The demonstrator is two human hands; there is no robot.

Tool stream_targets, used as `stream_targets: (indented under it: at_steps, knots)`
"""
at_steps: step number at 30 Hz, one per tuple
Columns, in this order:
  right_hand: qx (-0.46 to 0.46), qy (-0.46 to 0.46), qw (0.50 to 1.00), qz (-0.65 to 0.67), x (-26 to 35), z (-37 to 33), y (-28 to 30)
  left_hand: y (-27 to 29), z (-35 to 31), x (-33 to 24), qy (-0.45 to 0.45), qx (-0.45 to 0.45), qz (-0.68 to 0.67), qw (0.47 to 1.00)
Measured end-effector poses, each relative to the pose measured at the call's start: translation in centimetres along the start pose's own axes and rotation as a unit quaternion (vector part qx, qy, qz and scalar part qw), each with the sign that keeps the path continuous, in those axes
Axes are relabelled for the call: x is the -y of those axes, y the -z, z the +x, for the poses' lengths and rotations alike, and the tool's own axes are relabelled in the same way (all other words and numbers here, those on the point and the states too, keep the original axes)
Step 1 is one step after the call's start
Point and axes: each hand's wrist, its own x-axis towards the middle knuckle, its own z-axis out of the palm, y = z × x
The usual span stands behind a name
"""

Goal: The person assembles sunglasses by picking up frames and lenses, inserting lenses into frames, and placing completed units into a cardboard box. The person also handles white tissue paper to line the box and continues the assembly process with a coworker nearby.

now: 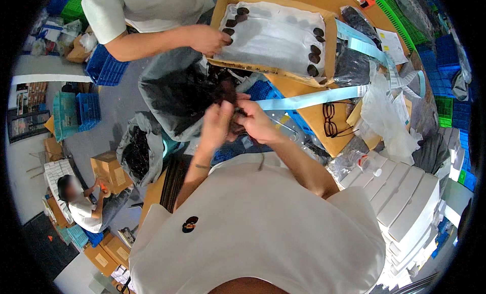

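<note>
My left hand (216, 123), a little blurred, is closed with its fingers curled toward my other hand. Against it, my right hand (257, 123) pinches the same bunch of dark brown hair-like strands (236, 126). Both hands are just above the near edge of a large grey-black plastic bag (161, 86) filled with more dark strands. Beyond it is a shallow cardboard box (330, 51) lined with white sheet, where several small dark coils (314, 58) lie along two sides. Another person's hand (215, 39) touches a coil at the box's left side.
Light blue label strips (314, 97) cross the table on my right, near black glasses (330, 123). A clear bottle (368, 165) lies by stacked white boxes (405, 195). On the left are a second bag of dark strands (139, 151) and a person (86, 205) handling a carton (110, 170).
</note>
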Motion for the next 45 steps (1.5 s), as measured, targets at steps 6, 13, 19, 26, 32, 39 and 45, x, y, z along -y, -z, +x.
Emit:
stream_targets:
  at_steps: [6,13,19,26,32,39,45]
  knots:
    - [-0.107,-0.014,0.993,0.043,1.3,-1.7,0.5,-4.8,1.4,2.9,-0.185,-0.101,0.009,0.977]
    - [-0.01,0.029,0.965,0.26,2.0,-3.7,3.8,-5.1,3.2,0.8,-0.131,-0.087,-0.337,0.928]
    - [-0.118,0.003,0.991,0.068,3.4,-2.2,4.9,-3.5,4.3,1.6,-0.135,-0.131,-0.415,0.89]
    - [-0.222,0.098,0.937,-0.253,2.0,16.1,15.5,0.2,2.3,3.1,0.009,-0.159,-0.319,0.934]
    - [-0.318,0.026,0.824,-0.469,-0.9,30.6,23.9,0.7,0.5,5.1,0.026,-0.109,-0.329,0.938]
    - [-0.364,0.089,0.77,-0.516,-2.5,35.3,26.3,1.3,0.1,5.2,0.055,-0.119,-0.32,0.938]
    - [-0.277,0.145,0.817,-0.485,3.6,28.1,19.2,3.0,0.9,4.0,0.072,-0.092,-0.066,0.991]
